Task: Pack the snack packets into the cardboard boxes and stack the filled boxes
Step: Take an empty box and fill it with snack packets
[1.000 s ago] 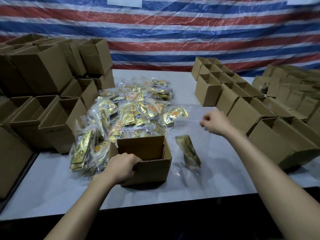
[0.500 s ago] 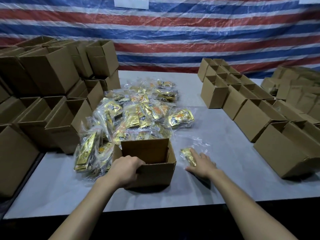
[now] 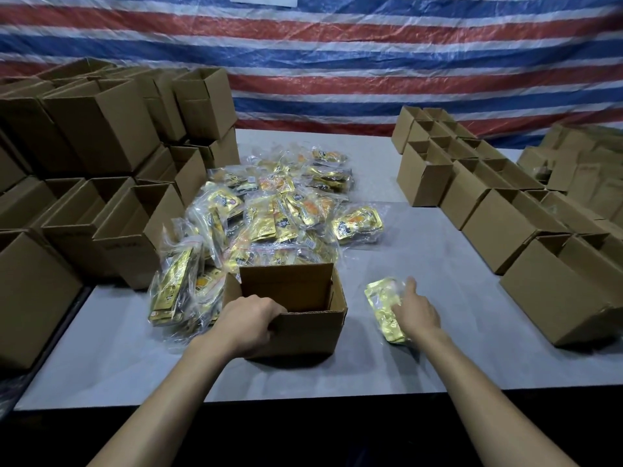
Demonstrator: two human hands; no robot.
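while left hand [image 3: 249, 323] grips box [image 3: 305, 330] rim, right hand [image 3: 416, 313] lies flat on packet [image 3: 382, 306].

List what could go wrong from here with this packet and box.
The right hand only rests on the packet, whose glossy wrap may slip when lifted. The pile crowds the box that the left hand grips at one corner; shifting it could topple packets across the table.

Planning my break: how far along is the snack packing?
Done: stacked boxes stand at left, contents unseen. In hand: the left hand grips an open box; the right hand touches one gold packet beside it. Left: a big packet pile and rows of open boxes at right.
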